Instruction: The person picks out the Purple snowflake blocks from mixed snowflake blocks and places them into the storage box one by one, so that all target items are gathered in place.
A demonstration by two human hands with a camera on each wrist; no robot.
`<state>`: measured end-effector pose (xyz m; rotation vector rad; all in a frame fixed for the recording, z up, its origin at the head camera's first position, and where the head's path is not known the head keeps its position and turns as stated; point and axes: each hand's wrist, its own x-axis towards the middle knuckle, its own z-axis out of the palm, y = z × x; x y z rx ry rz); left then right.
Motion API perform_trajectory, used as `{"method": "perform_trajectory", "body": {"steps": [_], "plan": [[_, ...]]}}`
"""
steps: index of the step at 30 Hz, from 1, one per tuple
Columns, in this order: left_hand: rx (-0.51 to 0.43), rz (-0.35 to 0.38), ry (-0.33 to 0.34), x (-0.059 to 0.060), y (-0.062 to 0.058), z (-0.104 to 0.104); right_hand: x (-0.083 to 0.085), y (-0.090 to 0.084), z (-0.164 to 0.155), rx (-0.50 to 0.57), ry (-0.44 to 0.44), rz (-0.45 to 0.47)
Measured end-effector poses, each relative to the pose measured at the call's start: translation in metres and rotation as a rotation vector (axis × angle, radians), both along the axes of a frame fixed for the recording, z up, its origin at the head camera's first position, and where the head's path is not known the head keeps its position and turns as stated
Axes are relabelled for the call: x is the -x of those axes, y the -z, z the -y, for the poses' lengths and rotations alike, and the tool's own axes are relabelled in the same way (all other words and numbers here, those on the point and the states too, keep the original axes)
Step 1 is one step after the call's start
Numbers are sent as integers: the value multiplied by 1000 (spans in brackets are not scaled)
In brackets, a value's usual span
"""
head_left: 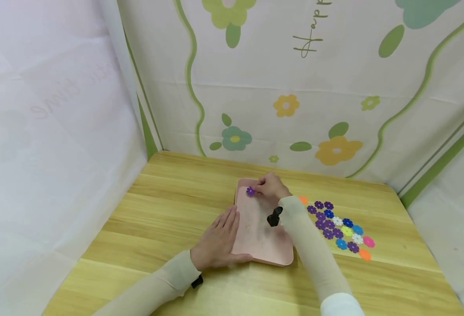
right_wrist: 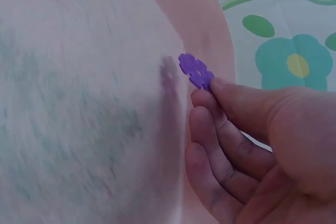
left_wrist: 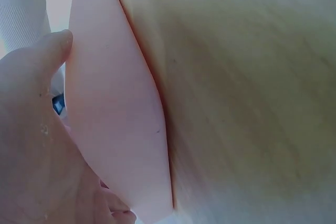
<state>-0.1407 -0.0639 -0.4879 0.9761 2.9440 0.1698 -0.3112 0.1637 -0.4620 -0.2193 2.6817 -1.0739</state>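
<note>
The right hand (head_left: 270,186) partly hides the pink tray's (head_left: 255,237) far end. It pinches a purple flower piece (head_left: 250,191) over the tray's far-left corner. The left hand (head_left: 217,239) lies flat, fingers straight, on the tray's left rim.

A wooden table (head_left: 157,206) bears a pink tray (head_left: 255,237) and flower pieces (head_left: 340,226).

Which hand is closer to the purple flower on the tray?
Right. The right hand pinches the purple flower over the tray's far end; the left hand rests on its near-left edge.

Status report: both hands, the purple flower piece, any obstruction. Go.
Left hand flat on pink plastic tray edge. Right hand pinching purple flower-shaped piece above tray's far end. Remaining coloured flower pieces piled right of tray, nothing blocking.
</note>
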Motion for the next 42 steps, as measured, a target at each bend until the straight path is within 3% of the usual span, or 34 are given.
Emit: {"method": "perform_trajectory", "body": {"steps": [4,6,12,16,23,32,42], "plan": [[-21,-22,6,0,4,1,-4,6,10,139,73,55],[-30,-31,9,0,5,1,-4,7,14,158,94,52],[-9,-18,3,0,3,1,3,15,23,92,126,0],[0,-11,7,-1,2,0,2,18,24,94,146,27],[3,5,-1,-1,2,-1,-7,3,17,10,123,28],[2,-2,-2,0,2,-1,-17,-26,-27,-115,21,-41],[-14,-24,7,-1,0,-1,-31,-50,-116,-219,-105,-95]]}}
